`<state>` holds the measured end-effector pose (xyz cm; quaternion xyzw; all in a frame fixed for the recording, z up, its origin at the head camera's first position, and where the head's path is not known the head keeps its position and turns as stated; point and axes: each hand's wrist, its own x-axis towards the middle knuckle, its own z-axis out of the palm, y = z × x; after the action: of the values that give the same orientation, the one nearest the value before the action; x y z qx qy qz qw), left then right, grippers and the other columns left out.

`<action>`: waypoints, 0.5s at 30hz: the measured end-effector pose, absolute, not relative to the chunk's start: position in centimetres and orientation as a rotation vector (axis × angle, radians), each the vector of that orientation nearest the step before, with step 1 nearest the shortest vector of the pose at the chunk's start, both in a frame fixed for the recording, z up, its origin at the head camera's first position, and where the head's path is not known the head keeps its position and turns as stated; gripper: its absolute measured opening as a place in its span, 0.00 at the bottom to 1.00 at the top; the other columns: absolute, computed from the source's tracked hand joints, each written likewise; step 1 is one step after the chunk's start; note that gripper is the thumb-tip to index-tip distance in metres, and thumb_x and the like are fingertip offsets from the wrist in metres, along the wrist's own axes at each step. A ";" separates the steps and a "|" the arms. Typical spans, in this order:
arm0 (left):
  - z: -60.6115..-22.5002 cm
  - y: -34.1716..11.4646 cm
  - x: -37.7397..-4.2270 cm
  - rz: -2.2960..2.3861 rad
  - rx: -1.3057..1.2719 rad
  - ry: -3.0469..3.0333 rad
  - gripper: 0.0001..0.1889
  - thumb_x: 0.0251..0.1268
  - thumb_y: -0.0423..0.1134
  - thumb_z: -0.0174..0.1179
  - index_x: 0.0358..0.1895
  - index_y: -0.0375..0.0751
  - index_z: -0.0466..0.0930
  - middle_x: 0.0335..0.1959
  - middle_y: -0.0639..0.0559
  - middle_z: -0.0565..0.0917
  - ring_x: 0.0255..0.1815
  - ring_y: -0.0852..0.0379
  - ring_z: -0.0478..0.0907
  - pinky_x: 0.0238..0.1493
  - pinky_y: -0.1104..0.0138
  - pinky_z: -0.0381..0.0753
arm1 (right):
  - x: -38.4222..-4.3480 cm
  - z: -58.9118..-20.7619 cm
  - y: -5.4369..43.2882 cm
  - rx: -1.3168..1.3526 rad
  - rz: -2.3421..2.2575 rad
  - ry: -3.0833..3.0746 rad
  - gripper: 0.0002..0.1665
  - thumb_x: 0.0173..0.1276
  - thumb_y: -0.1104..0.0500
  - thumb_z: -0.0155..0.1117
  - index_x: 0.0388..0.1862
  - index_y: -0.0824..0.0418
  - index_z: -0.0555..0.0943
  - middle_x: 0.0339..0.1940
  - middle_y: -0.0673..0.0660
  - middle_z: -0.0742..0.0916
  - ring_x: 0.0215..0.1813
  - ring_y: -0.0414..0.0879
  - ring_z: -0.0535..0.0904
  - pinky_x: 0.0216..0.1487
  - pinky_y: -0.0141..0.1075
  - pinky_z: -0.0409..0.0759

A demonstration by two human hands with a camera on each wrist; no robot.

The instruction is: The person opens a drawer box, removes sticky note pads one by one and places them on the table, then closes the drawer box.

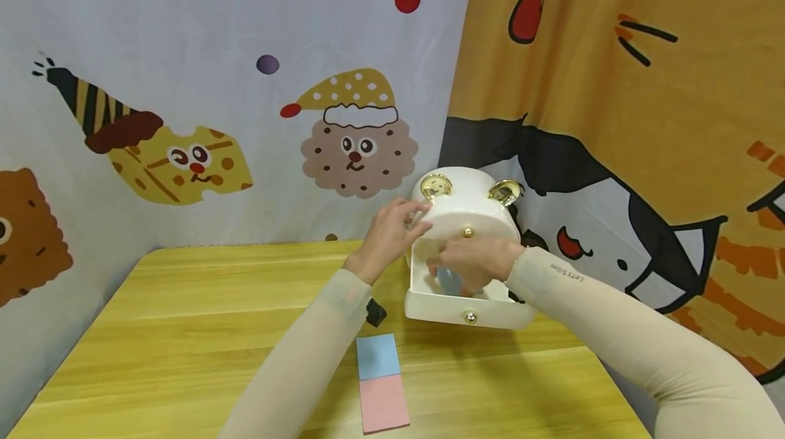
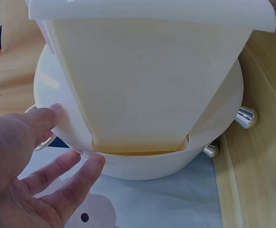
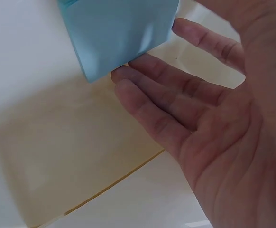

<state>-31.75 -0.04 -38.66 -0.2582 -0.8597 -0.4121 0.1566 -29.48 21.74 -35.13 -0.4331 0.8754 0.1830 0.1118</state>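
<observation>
A white storage box [image 1: 469, 197] with gold-rimmed ears stands at the back right of the table, its lower drawer [image 1: 429, 306] pulled out. Over that drawer my right hand [image 1: 481, 258] holds a light blue sticky note pad [image 3: 124, 38]. In the right wrist view, fingertips meet the pad's lower edge, and the pad tilts above the pale drawer floor. My left hand [image 1: 389, 234] is at the box's left side with its fingers spread. The left wrist view shows its fingertips [image 2: 96, 163] right at the rim of the box front, beside the drawer.
On the wooden table [image 1: 245, 330] lie a blue square pad [image 1: 377, 356] and a pink square pad [image 1: 383, 401], edge to edge. A small black object [image 1: 375, 313] sits near the left wrist. Printed curtains [image 1: 233, 30] hang behind and to the right.
</observation>
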 end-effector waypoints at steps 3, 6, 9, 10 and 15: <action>-38.7 0.0 -31.6 -1.174 -0.737 -2.463 0.21 0.84 0.45 0.75 0.72 0.45 0.91 0.64 0.34 0.90 0.58 0.38 0.94 0.60 0.49 0.96 | -29.4 -35.1 21.9 -1.257 0.539 2.561 0.38 0.61 0.52 0.94 0.69 0.44 0.86 0.56 0.55 0.93 0.49 0.50 0.91 0.52 0.44 0.94; -38.6 0.0 -31.5 -1.169 -0.736 -2.466 0.21 0.85 0.45 0.74 0.73 0.45 0.91 0.64 0.35 0.90 0.59 0.38 0.94 0.60 0.50 0.96 | -29.4 -34.9 22.1 -1.269 0.521 2.563 0.39 0.61 0.52 0.93 0.70 0.44 0.85 0.56 0.56 0.91 0.48 0.50 0.90 0.51 0.43 0.94; -38.6 0.0 -31.6 -1.161 -0.734 -2.470 0.21 0.85 0.46 0.73 0.73 0.45 0.91 0.65 0.35 0.90 0.59 0.37 0.94 0.60 0.49 0.96 | -29.3 -34.7 22.3 -1.300 0.477 2.563 0.39 0.62 0.51 0.93 0.70 0.45 0.85 0.56 0.55 0.91 0.49 0.48 0.90 0.52 0.42 0.93; -38.6 0.0 -31.6 -1.159 -0.733 -2.471 0.21 0.85 0.46 0.73 0.73 0.45 0.91 0.65 0.35 0.90 0.59 0.37 0.94 0.60 0.49 0.96 | -29.3 -34.6 22.3 -1.314 0.459 2.563 0.38 0.62 0.51 0.93 0.70 0.45 0.86 0.55 0.55 0.90 0.49 0.48 0.90 0.51 0.42 0.93; -38.5 0.0 -31.5 -1.152 -0.731 -2.477 0.20 0.85 0.46 0.73 0.72 0.45 0.90 0.65 0.35 0.90 0.59 0.36 0.93 0.60 0.47 0.95 | -29.2 -34.4 22.5 -1.399 0.398 2.567 0.36 0.62 0.51 0.93 0.68 0.46 0.87 0.54 0.55 0.90 0.48 0.48 0.90 0.51 0.41 0.93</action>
<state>-31.51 0.01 -38.50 -0.2553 -0.8651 -0.4024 0.1564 -29.17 22.47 -34.36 -0.4721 0.8661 0.1341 0.0953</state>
